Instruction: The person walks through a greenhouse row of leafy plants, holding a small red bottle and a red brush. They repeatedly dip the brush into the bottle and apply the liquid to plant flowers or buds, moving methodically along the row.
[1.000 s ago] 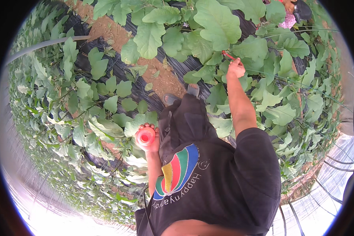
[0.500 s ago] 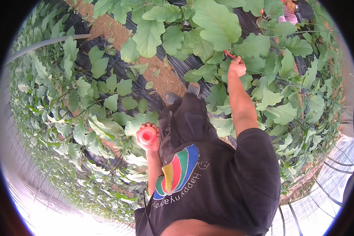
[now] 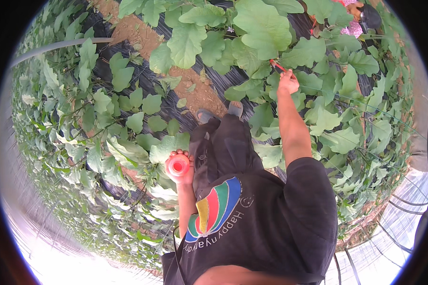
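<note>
My left hand (image 3: pixel 186 177) is closed round a pinkish-red bottle (image 3: pixel 172 172) beside my left thigh. The bottle's round mouth faces up and has no cap on it; its contents cannot be made out. My right arm reaches forward to the right, and the fingers of my right hand (image 3: pixel 288 83) pinch a thin red stick (image 3: pixel 279 66). Its far end lies among the broad leaves of a plant (image 3: pixel 264 31), close to a leaf edge. What the tip touches is too small to tell.
Leafy plants (image 3: pixel 123 152) crowd both sides, over black plastic sheeting (image 3: pixel 218 80). A strip of bare soil (image 3: pixel 195 90) runs ahead of my sandalled feet. A pale hose or pole (image 3: pixel 62 43) arches at far left. Green cords cross at right. Another person (image 3: pixel 353 29) is partly visible at top right.
The view has shifted slightly, and more of the other person shows at top right. Both hands keep nearly the same places and the same holds.
</note>
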A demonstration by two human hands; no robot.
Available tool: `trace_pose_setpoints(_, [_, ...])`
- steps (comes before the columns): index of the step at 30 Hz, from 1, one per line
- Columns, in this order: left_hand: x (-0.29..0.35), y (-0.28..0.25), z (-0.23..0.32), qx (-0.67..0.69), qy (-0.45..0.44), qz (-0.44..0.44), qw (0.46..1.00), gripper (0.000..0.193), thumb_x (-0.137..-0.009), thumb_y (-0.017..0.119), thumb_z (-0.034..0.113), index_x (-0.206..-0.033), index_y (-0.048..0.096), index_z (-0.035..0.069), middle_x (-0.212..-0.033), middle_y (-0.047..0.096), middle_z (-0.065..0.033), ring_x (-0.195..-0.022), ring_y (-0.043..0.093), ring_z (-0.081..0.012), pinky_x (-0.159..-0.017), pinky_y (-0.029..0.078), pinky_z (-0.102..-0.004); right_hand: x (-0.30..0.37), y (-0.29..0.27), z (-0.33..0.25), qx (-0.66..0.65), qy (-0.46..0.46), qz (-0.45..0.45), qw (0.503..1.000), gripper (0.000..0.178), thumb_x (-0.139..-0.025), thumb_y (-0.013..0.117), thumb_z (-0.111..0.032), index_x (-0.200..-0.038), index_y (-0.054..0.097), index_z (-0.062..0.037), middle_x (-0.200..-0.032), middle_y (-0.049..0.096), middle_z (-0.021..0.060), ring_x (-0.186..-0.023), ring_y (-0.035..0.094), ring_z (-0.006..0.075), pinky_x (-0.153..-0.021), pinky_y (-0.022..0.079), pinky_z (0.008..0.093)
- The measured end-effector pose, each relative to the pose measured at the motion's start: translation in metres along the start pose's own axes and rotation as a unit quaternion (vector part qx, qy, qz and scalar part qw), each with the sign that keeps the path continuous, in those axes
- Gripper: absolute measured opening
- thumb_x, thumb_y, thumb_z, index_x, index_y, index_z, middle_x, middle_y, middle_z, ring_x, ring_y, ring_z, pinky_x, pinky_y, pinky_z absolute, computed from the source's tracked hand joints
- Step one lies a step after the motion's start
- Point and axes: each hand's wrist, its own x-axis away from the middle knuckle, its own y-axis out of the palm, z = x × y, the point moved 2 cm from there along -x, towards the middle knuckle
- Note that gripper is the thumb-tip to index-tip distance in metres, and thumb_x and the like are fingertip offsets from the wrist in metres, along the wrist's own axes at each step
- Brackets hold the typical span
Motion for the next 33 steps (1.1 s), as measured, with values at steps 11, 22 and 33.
trace_pose_setpoints(11, [-0.032,-0.019,0.032,0.035,-0.027,-0.007,0.999,0.026,-0.09,0.054,0.035,-0.096,0.062,0.011,-0.1,0.064,-0.0081,-0.094,0.058,-0.027,-0.079,0.045,-0.0422,0.037,-0.03,-0.035,-0.07,0.054,0.078,0.993,0.034,-0.091,0.066,-0.028,-0.089,0.069,0.0056,-0.076,0.071,0.0146,-0.065,0.071,0.0207,-0.06,0.057,0.0313])
trace_pose_setpoints(22, [-0.116,0.01,0.106,0.066,-0.1,-0.058,0.991,0.025,-0.09,0.051,0.031,-0.093,0.062,0.009,-0.097,0.063,-0.0091,-0.093,0.057,-0.0279,-0.078,0.046,-0.0418,0.105,-0.117,-0.03,-0.157,0.019,0.081,0.984,0.034,-0.096,0.062,-0.025,-0.104,0.061,0.0085,-0.097,0.07,0.0181,-0.079,0.071,0.0264,-0.071,0.062,0.0358])
trace_pose_setpoints(33, [-0.17,0.005,0.186,0.102,-0.14,-0.081,0.982,0.026,-0.09,0.049,0.031,-0.095,0.062,0.009,-0.097,0.064,-0.0088,-0.09,0.059,-0.0285,-0.075,0.046,-0.0413,0.224,-0.088,-0.084,-0.136,-0.094,0.021,0.986,0.036,-0.097,0.061,-0.021,-0.112,0.06,0.0113,-0.098,0.07,0.0196,-0.082,0.071,0.0243,-0.072,0.061,0.0316])
